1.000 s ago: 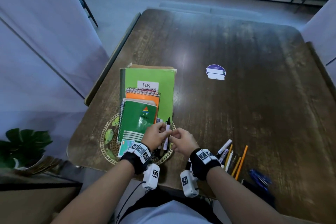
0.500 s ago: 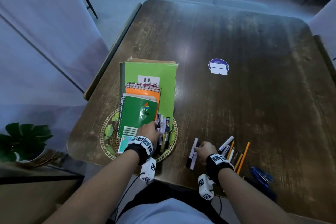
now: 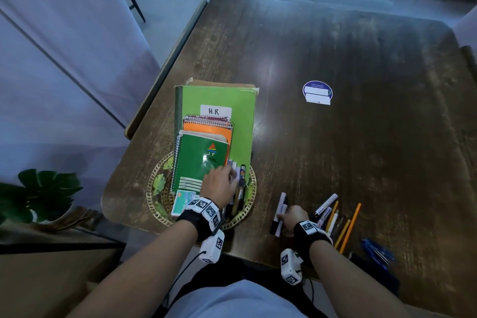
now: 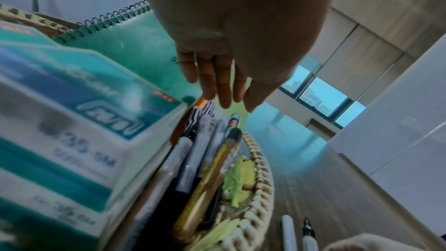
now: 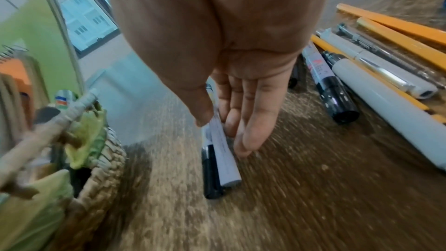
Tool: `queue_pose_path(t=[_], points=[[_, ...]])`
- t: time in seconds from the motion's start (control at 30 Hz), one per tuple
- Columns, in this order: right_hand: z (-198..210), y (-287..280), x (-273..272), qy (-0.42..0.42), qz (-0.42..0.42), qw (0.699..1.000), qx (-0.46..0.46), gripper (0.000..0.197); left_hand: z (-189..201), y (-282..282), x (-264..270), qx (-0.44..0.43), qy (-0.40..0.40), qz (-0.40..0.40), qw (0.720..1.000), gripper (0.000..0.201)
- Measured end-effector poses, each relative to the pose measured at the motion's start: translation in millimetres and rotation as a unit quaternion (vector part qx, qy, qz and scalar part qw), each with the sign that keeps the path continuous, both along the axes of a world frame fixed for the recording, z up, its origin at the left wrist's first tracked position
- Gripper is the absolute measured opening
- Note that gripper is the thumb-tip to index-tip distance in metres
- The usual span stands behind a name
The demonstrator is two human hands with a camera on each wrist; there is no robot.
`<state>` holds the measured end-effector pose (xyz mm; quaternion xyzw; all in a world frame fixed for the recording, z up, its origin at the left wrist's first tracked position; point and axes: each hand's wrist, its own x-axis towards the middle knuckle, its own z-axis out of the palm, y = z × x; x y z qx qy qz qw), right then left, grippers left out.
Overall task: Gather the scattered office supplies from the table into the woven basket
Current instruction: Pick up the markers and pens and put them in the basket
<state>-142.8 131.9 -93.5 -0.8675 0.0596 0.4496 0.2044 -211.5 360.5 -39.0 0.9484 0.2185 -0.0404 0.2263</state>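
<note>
The round woven basket [image 3: 152,197] sits near the table's front left, holding stacked notebooks [image 3: 198,162], a small teal box [image 4: 72,121] and several pens [image 4: 205,150]. My left hand [image 3: 227,175] hovers over those pens with its fingers straight [image 4: 224,100], holding nothing. To the right of the basket, two markers [image 3: 280,212] lie side by side on the table. My right hand [image 3: 285,215] is down on them; its thumb and fingers [image 5: 241,121] pinch the white marker [image 5: 224,156], with a black marker [image 5: 210,177] against it.
More markers, pens and orange pencils [image 3: 338,219] lie in a loose pile just right of my right hand. Blue pens [image 3: 376,253] lie at the front right edge. A round blue sticker [image 3: 317,91] is on the table's middle. A potted plant [image 3: 41,188] stands left of the table.
Both hands were together over the basket holding a marker. The marker now lies in the basket, the left hand has flattened over it, and the right hand has moved right onto the two markers.
</note>
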Motion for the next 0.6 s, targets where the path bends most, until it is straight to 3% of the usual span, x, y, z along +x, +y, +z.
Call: queue_pose_path(t=[0.1, 0.2, 0.33, 0.4, 0.47, 0.6], points=[[18, 6, 4, -0.045, -0.011, 0.998, 0.033, 0.022, 10, -9, 3, -0.122, -0.034, -0.020, 0.992, 0.008], [42, 18, 3, -0.092, -0.037, 0.987, 0.127, 0.015, 20, -14, 6, -0.218, -0.021, -0.042, 0.975, 0.013], [79, 45, -5, -0.114, -0.005, 0.962, 0.246, 0.024, 24, -15, 6, -0.313, -0.013, -0.061, 0.948, 0.020], [88, 58, -7, -0.139, 0.040, 0.953, 0.265, 0.023, 26, -12, 6, -0.332, -0.024, -0.056, 0.941, 0.014], [91, 67, -8, -0.123, 0.059, 0.944, 0.302, 0.007, 28, -4, 7, -0.321, -0.036, -0.033, 0.946, 0.019], [84, 72, -8, -0.095, 0.066, 0.940, 0.321, 0.034, 28, 15, 3, -0.276, -0.041, 0.000, 0.960, 0.020]])
